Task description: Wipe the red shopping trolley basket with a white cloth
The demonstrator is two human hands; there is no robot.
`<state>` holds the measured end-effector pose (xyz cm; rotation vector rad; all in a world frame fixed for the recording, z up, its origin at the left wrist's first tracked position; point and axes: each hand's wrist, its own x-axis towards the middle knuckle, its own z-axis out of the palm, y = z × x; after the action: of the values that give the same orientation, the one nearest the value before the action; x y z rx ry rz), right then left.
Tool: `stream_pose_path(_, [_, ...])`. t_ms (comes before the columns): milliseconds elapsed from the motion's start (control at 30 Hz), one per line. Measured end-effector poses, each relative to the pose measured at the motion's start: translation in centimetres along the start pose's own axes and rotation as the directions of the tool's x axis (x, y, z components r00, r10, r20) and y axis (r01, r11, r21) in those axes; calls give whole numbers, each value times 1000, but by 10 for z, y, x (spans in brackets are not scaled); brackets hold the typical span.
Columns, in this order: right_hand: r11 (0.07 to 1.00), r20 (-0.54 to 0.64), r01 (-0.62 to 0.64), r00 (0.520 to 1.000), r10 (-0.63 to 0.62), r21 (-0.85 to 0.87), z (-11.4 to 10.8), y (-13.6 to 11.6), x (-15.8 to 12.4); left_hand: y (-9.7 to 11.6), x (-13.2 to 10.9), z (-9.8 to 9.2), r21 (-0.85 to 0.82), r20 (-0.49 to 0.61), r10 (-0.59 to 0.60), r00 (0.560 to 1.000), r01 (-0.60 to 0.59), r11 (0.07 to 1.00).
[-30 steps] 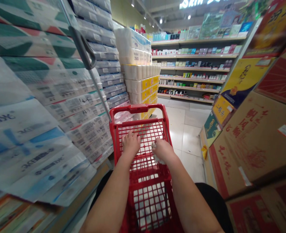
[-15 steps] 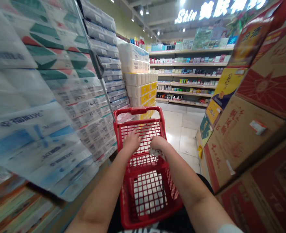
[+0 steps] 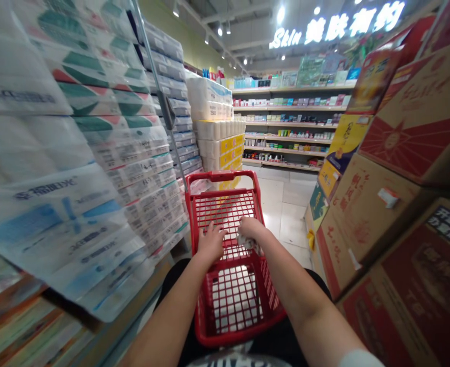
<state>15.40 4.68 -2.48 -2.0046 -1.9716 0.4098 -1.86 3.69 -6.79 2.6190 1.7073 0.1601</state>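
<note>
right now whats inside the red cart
In the cart only its red mesh bottom shows, pale floor visible through it. The left hand and right hand, which holds a white wad, cover the middle.

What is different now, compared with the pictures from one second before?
The view lifted: the lit sign shows fuller, and the near rim of the red cart has come into sight. Nothing taken or let go. The left hand stays on the cart; the right hand keeps its white wad.
</note>
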Motion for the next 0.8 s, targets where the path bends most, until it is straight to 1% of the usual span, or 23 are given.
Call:
stream_pose_path(33, [1000, -2, -17, 1000, 17, 2, 0, 1, -3, 1, 2, -2, 11, -2, 5, 1000, -5, 1000])
stream_pose_path(67, [999, -30, -33, 999, 33, 12, 1, 2, -8, 3, 3, -5, 24, 0, 7, 1000, -7, 1000])
stream_pose_path(100, [999, -96, -41, 994, 43, 29, 2, 3, -14, 4, 4, -7, 36, 5, 8, 1000, -8, 999])
stream_pose_path(133, [998, -189, -32, 981, 41, 50, 4, 4, -21, 5, 5, -9, 45, 10, 8, 1000, -9, 999])
stream_pose_path(200, [996, -399, 43, 917, -8, 79, 12, 6, -37, 4, 7, -11, 52, 10, 18, 1000, -19, 998])
stream_pose_path(233, [992, -451, 106, 890, -62, 72, 19, 6, -45, 3, 7, -11, 50, 2, 25, 1000, -26, 998])
stream_pose_path(267, [984, -451, 171, 883, -130, 53, 27, 6, -52, 1, 7, -10, 44, -9, 35, 999, -34, 998])
stream_pose_path(333, [962, -363, 271, 898, -250, 7, 44, 6, -63, -5, 7, -4, 18, -35, 53, 998, -53, 998])
stream_pose_path(433, [955, -327, 294, 900, -287, -29, 64, 6, -72, -14, 5, 10, -37, -117, 66, 991, -71, 997])
stream_pose_path(533, [951, -318, 305, 898, -304, -46, 71, 10, -71, -19, 3, 22, -79, -202, 69, 977, -86, 993])
stream_pose_path(600, [954, -306, 299, 905, -295, -37, 68, 15, -68, -20, 4, 25, -93, -211, 74, 975, -96, 991])
stream_pose_path(633, [961, -317, 277, 910, -269, -21, 66, 17, -66, -21, 4, 26, -97, -209, 81, 975, -103, 990])
stream_pose_path(667, [970, -344, 242, 911, -227, 2, 64, 20, -64, -21, 6, 26, -99, -208, 89, 974, -112, 989])
stream_pose_path(733, [986, -421, 160, 898, -126, 47, 61, 22, -61, -20, 9, 25, -102, -208, 114, 972, -137, 985])
stream_pose_path(767, [990, -446, 132, 890, -93, 58, 61, 23, -60, -20, 10, 24, -104, -208, 126, 970, -150, 983])
stream_pose_path(800, [991, -449, 127, 889, -90, 52, 61, 22, -59, -19, 12, 23, -107, -208, 135, 969, -159, 981])
